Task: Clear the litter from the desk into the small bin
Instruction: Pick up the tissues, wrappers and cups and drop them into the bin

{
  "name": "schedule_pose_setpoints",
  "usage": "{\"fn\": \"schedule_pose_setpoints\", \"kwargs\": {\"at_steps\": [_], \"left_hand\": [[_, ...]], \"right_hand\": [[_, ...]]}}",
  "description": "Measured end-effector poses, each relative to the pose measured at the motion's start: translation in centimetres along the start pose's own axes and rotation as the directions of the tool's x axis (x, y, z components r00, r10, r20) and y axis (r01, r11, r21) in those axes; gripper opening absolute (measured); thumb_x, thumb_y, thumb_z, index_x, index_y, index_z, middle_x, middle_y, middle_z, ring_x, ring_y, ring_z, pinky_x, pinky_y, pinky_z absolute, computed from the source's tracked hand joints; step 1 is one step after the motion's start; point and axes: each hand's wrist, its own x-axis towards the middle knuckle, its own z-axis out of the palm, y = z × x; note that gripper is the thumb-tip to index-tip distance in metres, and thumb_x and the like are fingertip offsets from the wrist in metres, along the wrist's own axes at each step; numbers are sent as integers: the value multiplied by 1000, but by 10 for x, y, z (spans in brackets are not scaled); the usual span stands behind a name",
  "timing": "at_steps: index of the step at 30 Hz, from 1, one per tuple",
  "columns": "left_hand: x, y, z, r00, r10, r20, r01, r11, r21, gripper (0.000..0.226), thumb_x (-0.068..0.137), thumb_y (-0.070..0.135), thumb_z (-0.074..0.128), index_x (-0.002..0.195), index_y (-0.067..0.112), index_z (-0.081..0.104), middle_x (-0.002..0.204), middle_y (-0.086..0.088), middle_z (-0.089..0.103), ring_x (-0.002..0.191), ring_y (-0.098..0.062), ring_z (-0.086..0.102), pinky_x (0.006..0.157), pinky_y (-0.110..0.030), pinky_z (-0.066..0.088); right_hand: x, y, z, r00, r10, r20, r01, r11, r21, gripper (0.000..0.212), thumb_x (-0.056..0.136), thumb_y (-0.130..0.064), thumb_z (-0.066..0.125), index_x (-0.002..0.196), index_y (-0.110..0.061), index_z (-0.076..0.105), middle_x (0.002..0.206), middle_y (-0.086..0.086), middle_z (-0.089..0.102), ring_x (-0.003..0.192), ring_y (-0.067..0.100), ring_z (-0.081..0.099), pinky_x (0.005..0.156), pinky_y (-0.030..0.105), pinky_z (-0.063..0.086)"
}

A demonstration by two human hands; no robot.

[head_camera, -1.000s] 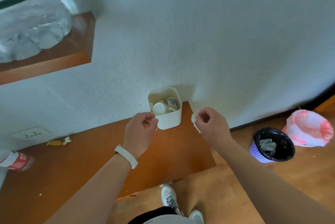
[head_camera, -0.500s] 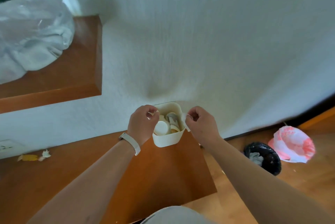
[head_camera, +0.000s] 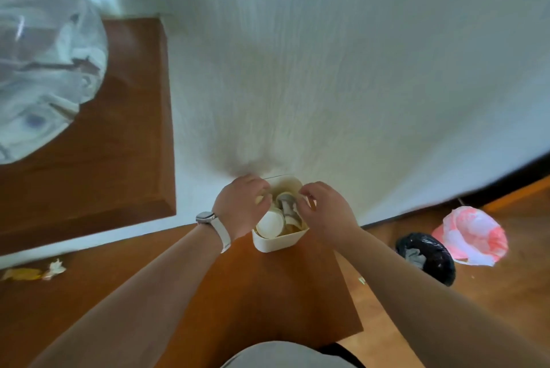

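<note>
The small cream bin (head_camera: 278, 244) stands on the wooden desk (head_camera: 268, 302) against the white wall. Inside it lie a white round lid (head_camera: 270, 224) and a grey crumpled wrapper (head_camera: 287, 204). My left hand (head_camera: 239, 208), with a white watch on the wrist, hovers over the bin's left rim with curled fingers; whether it pinches anything is hidden. Over the right rim, my right hand (head_camera: 324, 213) has its fingers loosely curled downward and shows nothing in them. A yellow wrapper (head_camera: 20, 274) and a white scrap (head_camera: 56, 269) lie at the desk's far left.
A wooden shelf (head_camera: 125, 135) juts out at upper left, carrying a large clear water bottle (head_camera: 44, 64). On the floor to the right stand a black-lined basket (head_camera: 428, 257) and a pink-and-white plastic bag (head_camera: 473, 236). The desk's right edge is close to the bin.
Both hands have moved forward from beside the bin to over its opening. The white scrap seen in my right hand earlier no longer shows. The camera leaned closer to the wall.
</note>
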Motion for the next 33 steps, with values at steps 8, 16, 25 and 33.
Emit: {"fn": "schedule_pose_setpoints", "kwargs": {"at_steps": [8, 16, 25, 33], "left_hand": [[-32, -3, -6, 996, -60, -72, 63, 997, 37, 29, 93, 34, 58, 117, 19, 66, 124, 3, 63, 117, -18, 56, 100, -32, 42], [-91, 12, -19, 993, -114, -38, 120, 938, 326, 46, 95, 43, 51, 137, 25, 49, 147, -1, 45, 135, -25, 41, 109, -44, 35], [-160, 29, -28, 952, -275, -132, 304, 891, 336, 48, 97, 50, 40, 142, 31, 42, 151, 4, 37, 141, -21, 32, 114, -44, 25], [-238, 43, -32, 813, -559, -163, 579, 745, 330, 52, 97, 55, 33, 147, 37, 30, 156, 10, 26, 145, -16, 20, 117, -43, 19]], "right_hand": [[-1, -3, -11, 969, -229, 92, 239, 963, -126, 24, 96, -32, 53, 109, -16, 65, 111, -1, 62, 103, 21, 55, 85, 31, 45], [-12, -20, -26, 846, -490, 212, 533, 797, -284, 40, 93, -46, 42, 121, -22, 57, 129, -4, 56, 120, 20, 49, 101, 38, 40], [-42, -33, -21, 729, -597, 336, 679, 696, -236, 48, 93, -51, 36, 123, -21, 59, 130, 1, 59, 116, 28, 55, 96, 48, 46], [-67, -59, 13, 535, -713, 453, 832, 538, -136, 50, 99, -51, 35, 141, -25, 46, 152, -1, 39, 141, 21, 32, 114, 41, 26]]}}
